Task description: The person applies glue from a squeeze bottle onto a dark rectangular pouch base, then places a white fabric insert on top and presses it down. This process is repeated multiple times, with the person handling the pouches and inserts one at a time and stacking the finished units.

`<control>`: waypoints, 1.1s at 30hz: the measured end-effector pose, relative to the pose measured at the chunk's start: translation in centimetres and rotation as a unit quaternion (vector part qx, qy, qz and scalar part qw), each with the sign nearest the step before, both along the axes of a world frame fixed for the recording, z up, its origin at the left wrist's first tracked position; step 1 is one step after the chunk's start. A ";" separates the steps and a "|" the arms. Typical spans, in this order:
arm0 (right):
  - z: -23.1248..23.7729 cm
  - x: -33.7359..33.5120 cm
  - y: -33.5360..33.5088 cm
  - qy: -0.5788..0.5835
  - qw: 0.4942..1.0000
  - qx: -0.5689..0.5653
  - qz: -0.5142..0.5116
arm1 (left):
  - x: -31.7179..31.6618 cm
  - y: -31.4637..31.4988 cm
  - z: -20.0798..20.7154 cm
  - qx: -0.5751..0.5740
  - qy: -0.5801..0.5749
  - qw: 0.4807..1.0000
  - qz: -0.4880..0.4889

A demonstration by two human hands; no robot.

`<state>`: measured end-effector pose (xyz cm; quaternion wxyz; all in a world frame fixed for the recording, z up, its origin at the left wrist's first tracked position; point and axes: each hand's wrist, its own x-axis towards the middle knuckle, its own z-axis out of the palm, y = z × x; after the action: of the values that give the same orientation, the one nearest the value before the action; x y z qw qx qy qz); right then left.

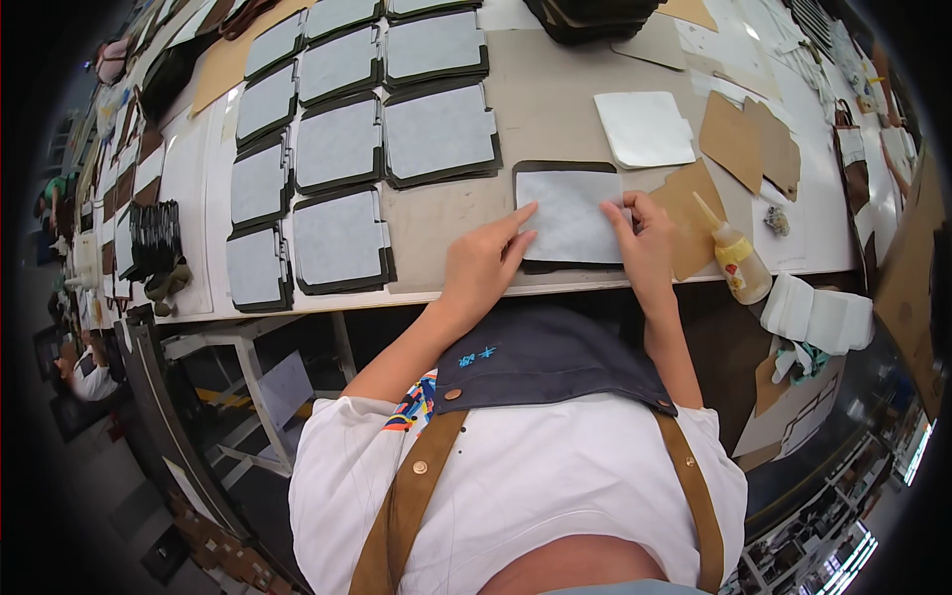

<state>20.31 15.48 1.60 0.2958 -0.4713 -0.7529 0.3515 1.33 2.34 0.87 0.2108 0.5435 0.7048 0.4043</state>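
In front of me at the table's near edge lies a dark panel point(567, 167) with a light grey sheet point(570, 213) on top of it. The panel's dark border shows along the top, left side and bottom. My left hand point(486, 260) rests at the left side, index finger and thumb apart, their tips on the sheet. At the right edge my right hand point(647, 243) pinches the sheet between thumb and curled fingers. Whether it also grips the dark panel beneath is hidden.
Stacks of grey-faced dark panels point(339, 243) stand in rows to the left. White sheets point(647, 129), brown card templates point(732, 139) and a yellow-capped glue bottle point(742, 266) lie to the right. A dark pile point(590, 15) sits at the back. Other people work far left.
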 end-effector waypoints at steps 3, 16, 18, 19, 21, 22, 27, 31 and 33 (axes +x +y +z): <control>0.1 -0.4 0.0 -0.007 1.000 0.013 0.003 | -0.2 -0.1 -0.4 0.007 0.013 1.000 0.001; -0.5 0.0 0.2 -0.046 0.999 0.026 0.007 | 0.2 -0.5 -0.5 0.013 0.047 0.999 0.000; -0.6 0.0 0.2 -0.046 0.998 0.029 0.007 | 0.2 -0.5 -0.7 0.019 0.050 0.999 0.002; -0.7 0.0 0.2 -0.048 0.998 0.031 0.009 | 0.3 -0.5 -0.8 0.016 0.050 0.999 0.004; -0.7 0.0 0.3 -0.052 0.998 0.033 0.011 | 0.3 -0.4 -0.8 0.009 0.050 0.999 0.005; -0.8 0.1 0.3 -0.054 0.998 0.033 0.011 | 0.3 -0.4 -0.8 0.003 0.050 0.999 0.006; -1.0 0.1 0.4 -0.055 0.997 0.060 0.001 | 0.4 -0.2 -0.4 -0.024 0.049 0.999 0.005; 0.9 0.1 -0.1 -0.084 0.990 0.108 0.014 | 0.5 -0.2 -0.5 -0.025 0.043 0.999 0.009; 0.9 0.1 -0.1 -0.103 0.980 0.166 0.030 | 0.6 -0.2 -0.4 -0.030 0.037 0.999 0.013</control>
<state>20.38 15.35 2.53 0.2799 -0.4267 -0.8410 0.1798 1.90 2.10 0.45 0.1956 0.5418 0.7311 0.3655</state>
